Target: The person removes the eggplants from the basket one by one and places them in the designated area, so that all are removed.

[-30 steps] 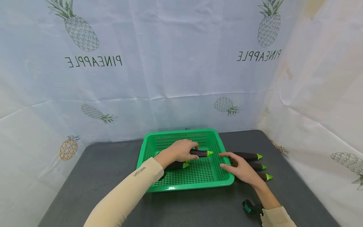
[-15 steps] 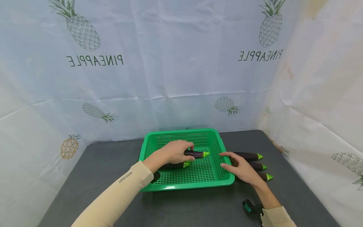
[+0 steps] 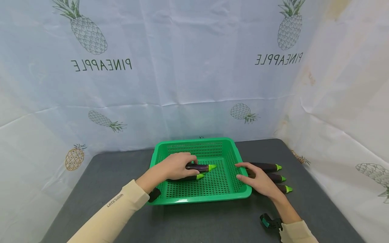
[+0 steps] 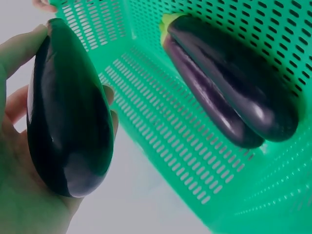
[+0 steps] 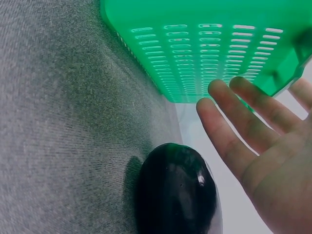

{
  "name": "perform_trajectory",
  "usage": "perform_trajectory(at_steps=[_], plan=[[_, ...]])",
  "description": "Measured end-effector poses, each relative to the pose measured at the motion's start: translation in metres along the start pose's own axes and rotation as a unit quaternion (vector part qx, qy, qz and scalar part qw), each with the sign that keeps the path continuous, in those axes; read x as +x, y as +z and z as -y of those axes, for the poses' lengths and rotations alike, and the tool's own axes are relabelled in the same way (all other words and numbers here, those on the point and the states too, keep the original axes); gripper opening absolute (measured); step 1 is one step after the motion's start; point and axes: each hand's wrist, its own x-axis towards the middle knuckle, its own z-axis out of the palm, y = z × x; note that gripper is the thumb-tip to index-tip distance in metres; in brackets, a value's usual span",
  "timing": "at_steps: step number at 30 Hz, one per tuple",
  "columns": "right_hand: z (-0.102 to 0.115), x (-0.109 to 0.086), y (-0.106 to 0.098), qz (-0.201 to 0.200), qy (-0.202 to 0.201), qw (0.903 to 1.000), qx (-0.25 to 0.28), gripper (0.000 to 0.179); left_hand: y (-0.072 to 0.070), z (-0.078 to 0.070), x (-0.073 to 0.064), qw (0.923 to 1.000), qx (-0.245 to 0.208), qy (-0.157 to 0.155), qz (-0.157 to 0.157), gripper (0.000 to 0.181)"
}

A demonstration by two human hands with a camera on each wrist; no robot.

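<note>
— Head view: held where?
— Over the floor of the green basket [image 3: 200, 200], wrapped in the left grip [image 3: 177, 165]: one eggplant [image 3: 197, 167], stem to the right.
— And farther right?
— Spread beside the rim, holding nothing: right grip [image 3: 258, 180], perhaps there to steady. Nearby, on the surface [image 3: 194, 219], three more eggplants [image 3: 265, 167].
— Left wrist view?
— Side by side in the basket, two eggplants [image 4: 233, 76], perhaps matched for neatness; part of the floor blocked.
— Right wrist view?
— Near the outer wall, contact impossible to tell.
</note>
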Motion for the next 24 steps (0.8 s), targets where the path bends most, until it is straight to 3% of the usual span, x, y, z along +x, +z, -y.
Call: perform_trajectory(at_steps=[15,24], plan=[[0.002,-0.001,0.001,0.004,-0.011,0.9999,-0.008,0.045,-0.015,0.005,-0.039,0.9984,-0.013,0.016,-0.052,0.033],[0.003,-0.001,0.001,0.006,-0.010,0.9999,-0.001,0.046,-0.015,0.019,-0.062,0.9957,-0.032,-0.011,-0.087,0.035]])
